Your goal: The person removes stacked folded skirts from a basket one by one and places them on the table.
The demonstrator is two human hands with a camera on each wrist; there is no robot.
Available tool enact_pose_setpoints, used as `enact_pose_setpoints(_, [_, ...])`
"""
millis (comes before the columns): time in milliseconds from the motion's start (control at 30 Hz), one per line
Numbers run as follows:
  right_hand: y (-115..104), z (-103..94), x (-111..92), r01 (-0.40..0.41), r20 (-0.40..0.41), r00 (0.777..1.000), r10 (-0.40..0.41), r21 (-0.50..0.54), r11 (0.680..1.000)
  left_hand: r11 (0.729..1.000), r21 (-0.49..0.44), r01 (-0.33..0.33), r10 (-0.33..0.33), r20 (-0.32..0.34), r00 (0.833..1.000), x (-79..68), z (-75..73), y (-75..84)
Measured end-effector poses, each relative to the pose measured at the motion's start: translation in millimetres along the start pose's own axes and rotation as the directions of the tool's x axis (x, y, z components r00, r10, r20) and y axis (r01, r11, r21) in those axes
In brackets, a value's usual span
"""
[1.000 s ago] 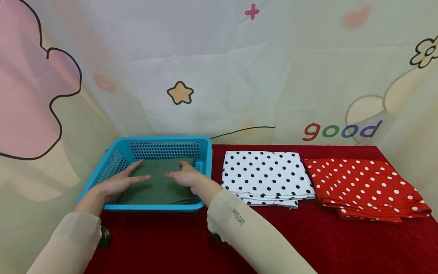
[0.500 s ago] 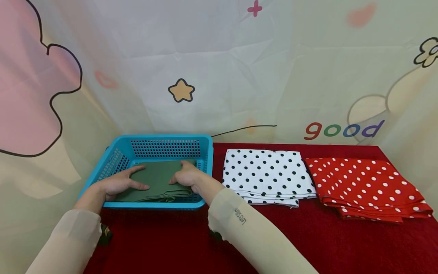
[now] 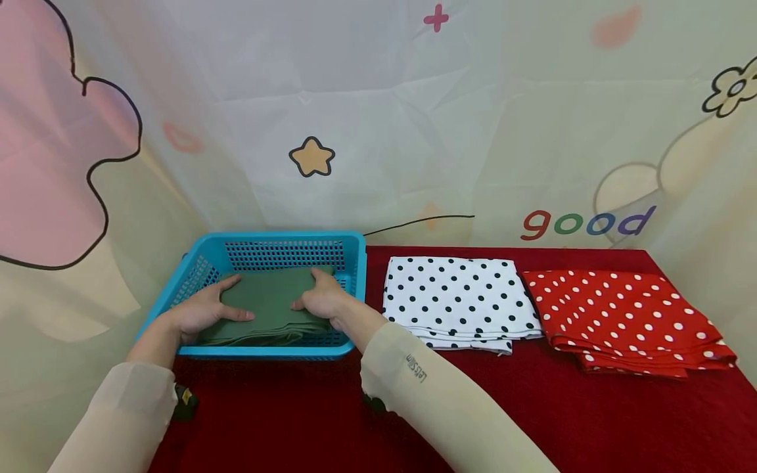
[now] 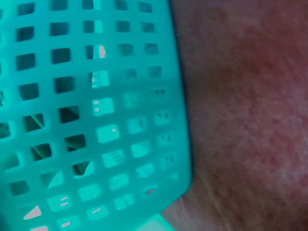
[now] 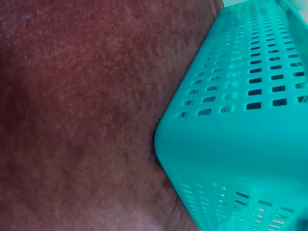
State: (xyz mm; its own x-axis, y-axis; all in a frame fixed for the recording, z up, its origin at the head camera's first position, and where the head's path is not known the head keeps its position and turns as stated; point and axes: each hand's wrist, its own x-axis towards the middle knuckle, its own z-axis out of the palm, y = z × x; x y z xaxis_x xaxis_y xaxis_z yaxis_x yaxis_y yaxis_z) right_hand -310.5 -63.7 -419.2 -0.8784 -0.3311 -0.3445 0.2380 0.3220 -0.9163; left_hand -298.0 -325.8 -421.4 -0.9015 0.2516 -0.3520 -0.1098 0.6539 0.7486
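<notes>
In the head view a folded dark green cloth [image 3: 266,295] lies inside a blue plastic basket [image 3: 263,355]. My left hand [image 3: 204,309] grips the cloth's left side, thumb on top and the other fingers along its edge. On the right side my right hand [image 3: 322,297] holds it the same way, thumb on top. The fingertips beneath the cloth are hidden. Both wrist views show only the basket's perforated outer wall, a corner in the left wrist view [image 4: 110,120] and another in the right wrist view [image 5: 216,139]; neither shows a hand.
Right of the basket lies a folded white cloth with black dots [image 3: 458,299]. Beyond it sits a folded red cloth with white dots [image 3: 621,318]. Everything stands on a dark red table cover [image 3: 532,407], with a printed curtain [image 3: 378,118] hanging behind.
Both hands have closed in on the green cloth's sides from an open spread above it. Its front layers have bunched and lifted slightly. The basket and dotted cloths stay in place.
</notes>
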Motion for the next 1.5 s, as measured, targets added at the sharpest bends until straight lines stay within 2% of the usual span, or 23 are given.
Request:
enact_pose_setpoints(300, [-16, -12.9, -15, 0.099, -0.024, 0.995, -0.098, 0.034, 0.994, 0.996, -0.061, -0.06, 0.054, -0.09, 0.995, -13.7, -10.6, 27.0])
enact_pose_setpoints(500, [-31, -29.0, -30, 0.142, -0.018, 0.99, -0.141, 0.035, 0.989, 0.989, -0.113, -0.097, 0.084, -0.112, 0.99, -25.2, -16.8, 50.4])
enact_pose_setpoints(633, [-37, -41.5, -41, 0.159, -0.008, 0.987, -0.159, 0.026, 0.987, 0.985, -0.129, -0.114, 0.099, -0.115, 0.988, -28.5, -15.2, 61.8])
enact_pose_setpoints(967, [-42, -75.2, -80, 0.187, 0.002, 0.982, -0.187, -0.034, 0.982, 0.968, -0.202, -0.148, 0.124, -0.128, 0.984, -46.6, 7.9, 95.9])
enact_pose_setpoints(1167, [-40, -94.7, -101, 0.193, -0.01, 0.981, -0.194, -0.06, 0.979, 0.964, -0.201, -0.174, 0.146, -0.146, 0.978, -56.2, 22.2, 115.6])
enact_pose_setpoints(1500, [-24, -131.5, -139, 0.174, -0.006, 0.985, -0.175, -0.043, 0.984, 0.945, -0.239, -0.224, 0.194, -0.143, 0.97, -60.4, 55.8, 137.4])
